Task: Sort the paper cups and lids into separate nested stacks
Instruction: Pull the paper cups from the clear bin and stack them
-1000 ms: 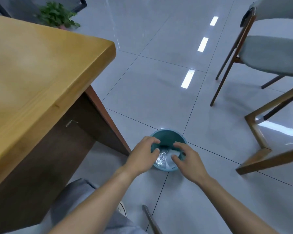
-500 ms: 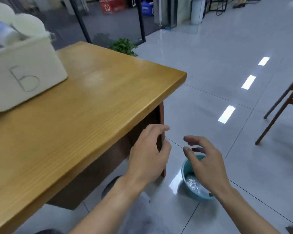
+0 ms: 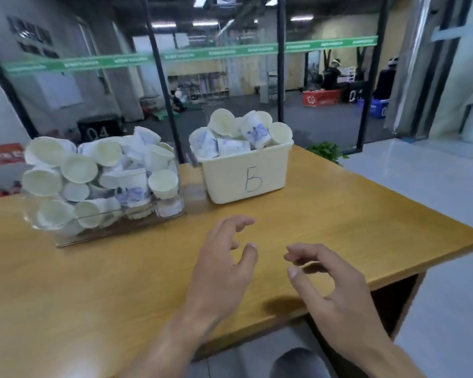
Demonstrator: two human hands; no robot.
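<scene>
- the left hand [image 3: 224, 271] hovers over the wooden surface [image 3: 93, 282], its fingers [image 3: 241, 223] loosely spread and slightly curled, holding nothing.
- the right hand [image 3: 336, 293] hangs just beside it over the surface's near edge, fingers relaxed and half-bent, also empty (no cup or lid is in either palm).
- the paper cups [image 3: 101, 175] lie jumbled at all angles in a clear bin [image 3: 66, 236] at the far left of the surface; none look nested.
- a second heap of cups fills the cream bin [image 3: 246, 184], marked with a hand-drawn letter, standing just beside the clear bin on its right.
- lids cannot be told apart from cups in this blur.
- both bins sit at the far side, likely so the bare wood in front stays free for building stacks.
- judging by the heaps, the sorting has not yet begun; the open, forward-facing hands suggest a reach toward one of the bins comes next.
- loose cups piled above the rims could tumble out when one is pulled.
</scene>
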